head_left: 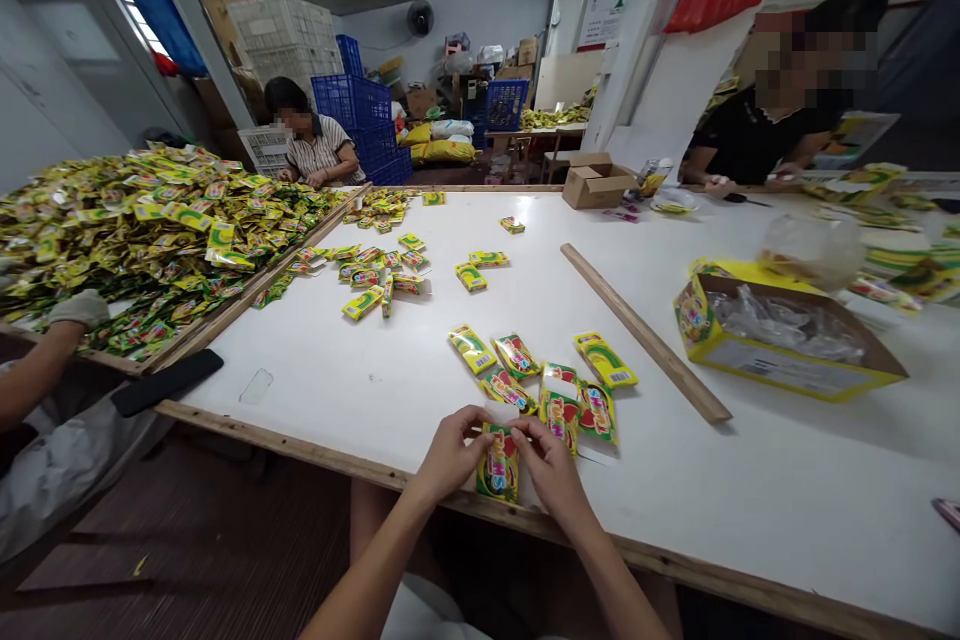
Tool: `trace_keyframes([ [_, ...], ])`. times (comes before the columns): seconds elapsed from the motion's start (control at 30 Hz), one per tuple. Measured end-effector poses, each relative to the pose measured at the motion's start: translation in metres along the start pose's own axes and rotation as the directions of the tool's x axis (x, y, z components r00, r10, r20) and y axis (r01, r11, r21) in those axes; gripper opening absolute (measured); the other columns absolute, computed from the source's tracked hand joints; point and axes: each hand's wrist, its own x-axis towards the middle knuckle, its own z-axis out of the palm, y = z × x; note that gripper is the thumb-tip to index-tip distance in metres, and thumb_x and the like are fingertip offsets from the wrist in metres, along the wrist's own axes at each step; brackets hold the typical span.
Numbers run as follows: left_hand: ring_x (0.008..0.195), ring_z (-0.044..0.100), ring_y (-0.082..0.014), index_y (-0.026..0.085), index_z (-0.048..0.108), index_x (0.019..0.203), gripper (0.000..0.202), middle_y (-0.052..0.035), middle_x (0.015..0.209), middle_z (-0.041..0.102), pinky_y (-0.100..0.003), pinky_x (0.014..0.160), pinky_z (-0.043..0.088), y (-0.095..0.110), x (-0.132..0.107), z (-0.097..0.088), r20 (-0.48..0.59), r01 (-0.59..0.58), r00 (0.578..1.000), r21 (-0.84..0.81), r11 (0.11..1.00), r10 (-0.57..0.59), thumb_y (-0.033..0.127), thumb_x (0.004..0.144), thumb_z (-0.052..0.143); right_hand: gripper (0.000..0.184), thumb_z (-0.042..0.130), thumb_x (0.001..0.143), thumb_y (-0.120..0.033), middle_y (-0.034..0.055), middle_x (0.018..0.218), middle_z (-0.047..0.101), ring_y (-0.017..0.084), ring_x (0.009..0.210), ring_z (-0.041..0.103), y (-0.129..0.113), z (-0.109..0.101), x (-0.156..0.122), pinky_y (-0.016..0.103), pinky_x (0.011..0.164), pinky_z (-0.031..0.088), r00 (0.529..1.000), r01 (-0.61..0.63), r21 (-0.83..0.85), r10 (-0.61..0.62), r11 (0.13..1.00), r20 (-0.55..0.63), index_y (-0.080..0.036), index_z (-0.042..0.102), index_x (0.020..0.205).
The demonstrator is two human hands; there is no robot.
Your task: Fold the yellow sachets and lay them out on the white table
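At the table's front edge, a small green and yellow candy box (498,465) with colourful lettering and a watermelon picture is between my two hands. My left hand (459,450) pinches its upper left corner, fingers and thumb closed. On the opposite corner, my right hand (546,460) also has its fingertips closed. A pale flap shows at the box's top, partly behind my fingers. Just beyond lie several similar boxes, among them a yellow one with a green arc (606,361), one near my right hand (561,415) and a tilted one (471,348).
More boxes (364,303) lie scattered farther left on the white table (337,375). A heap of packets (150,210) fills the wood-edged area at left, beside a gloved hand (79,310). A wooden strip (645,332) and a display carton (787,375) lie right. Two people sit across.
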Motion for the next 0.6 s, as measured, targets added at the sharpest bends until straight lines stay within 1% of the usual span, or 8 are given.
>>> trace_keyframes([
  [0.07,0.096,0.062,-0.0199,0.020,0.057,0.095,0.013,-0.0053,0.099,0.066,-0.034,0.087,0.050,0.002,0.000,0.005,-0.044,-0.070,0.997,-0.028,0.997,0.068,0.020,0.082,0.057,0.034,0.061,0.084,-0.051,0.0085,0.100,0.066,0.027,0.098,0.061,0.002,0.003,-0.001,0.038,0.086,0.050,0.999,0.022,0.018,-0.022,1.000,-0.037,-0.020,0.065,0.096],
  [0.13,0.095,0.063,-0.0183,0.022,0.050,0.103,0.020,-0.0047,0.101,0.065,-0.034,0.087,0.050,0.003,-0.004,0.009,-0.081,-0.116,0.991,-0.093,0.989,0.108,0.018,0.084,0.053,0.033,0.060,0.086,-0.047,0.0079,0.103,0.065,0.025,0.099,0.061,0.002,0.005,-0.005,0.038,0.087,0.050,0.996,0.047,0.048,-0.043,0.998,-0.081,-0.021,0.060,0.106],
  [0.17,0.093,0.063,-0.0179,0.022,0.049,0.104,0.020,-0.0045,0.100,0.065,-0.033,0.086,0.050,0.004,-0.006,0.011,-0.097,-0.131,0.988,-0.100,0.986,0.121,0.018,0.085,0.053,0.032,0.060,0.087,-0.045,0.0077,0.104,0.065,0.025,0.099,0.061,0.001,0.006,-0.007,0.037,0.087,0.050,0.995,0.062,0.049,-0.058,0.997,-0.087,-0.021,0.059,0.108],
  [0.27,0.093,0.063,-0.0190,0.019,0.054,0.098,0.012,-0.0055,0.097,0.066,-0.033,0.086,0.049,0.008,-0.012,0.013,-0.117,-0.146,0.983,-0.007,0.989,0.144,0.021,0.087,0.053,0.025,0.059,0.089,-0.041,0.0089,0.107,0.065,0.025,0.100,0.061,-0.005,0.006,-0.014,0.036,0.085,0.050,0.993,0.115,-0.002,-0.115,0.993,-0.037,-0.021,0.064,0.102],
  [0.33,0.091,0.063,-0.0195,0.018,0.059,0.095,0.011,-0.0060,0.095,0.067,-0.032,0.083,0.049,0.011,-0.016,0.013,-0.130,-0.130,0.982,0.039,0.991,0.134,0.024,0.088,0.054,0.024,0.059,0.089,-0.041,0.0092,0.107,0.065,0.025,0.099,0.061,-0.010,0.007,-0.016,0.036,0.083,0.050,0.990,0.140,-0.034,-0.140,0.990,-0.021,-0.020,0.066,0.098],
  [0.4,0.089,0.063,-0.0194,0.018,0.061,0.095,0.013,-0.0060,0.094,0.068,-0.031,0.081,0.049,0.013,-0.017,0.013,-0.145,-0.115,0.983,0.026,0.993,0.117,0.027,0.088,0.055,0.024,0.059,0.089,-0.041,0.0088,0.104,0.066,0.025,0.097,0.061,-0.015,0.007,-0.017,0.035,0.082,0.050,0.988,0.146,-0.048,-0.148,0.988,-0.044,-0.020,0.067,0.097],
  [0.5,0.089,0.063,-0.0196,0.017,0.063,0.095,0.015,-0.0062,0.094,0.069,-0.030,0.081,0.049,0.012,-0.015,0.012,-0.159,-0.076,0.985,-0.062,0.995,0.066,0.027,0.085,0.060,0.026,0.060,0.088,-0.043,0.0085,0.100,0.067,0.024,0.089,0.062,-0.020,0.009,-0.017,0.034,0.078,0.050,0.988,0.125,-0.080,-0.131,0.989,-0.080,-0.019,0.067,0.095],
  [0.6,0.080,0.063,-0.0181,0.015,0.065,0.089,0.015,-0.0054,0.085,0.069,-0.027,0.074,0.049,0.008,-0.009,0.011,-0.180,-0.010,0.983,-0.173,0.985,-0.022,0.028,0.080,0.065,0.029,0.060,0.087,-0.046,0.0066,0.089,0.068,0.022,0.075,0.062,-0.024,0.009,-0.012,0.031,0.071,0.049,0.994,0.066,-0.128,-0.077,0.990,-0.079,-0.019,0.067,0.093],
])
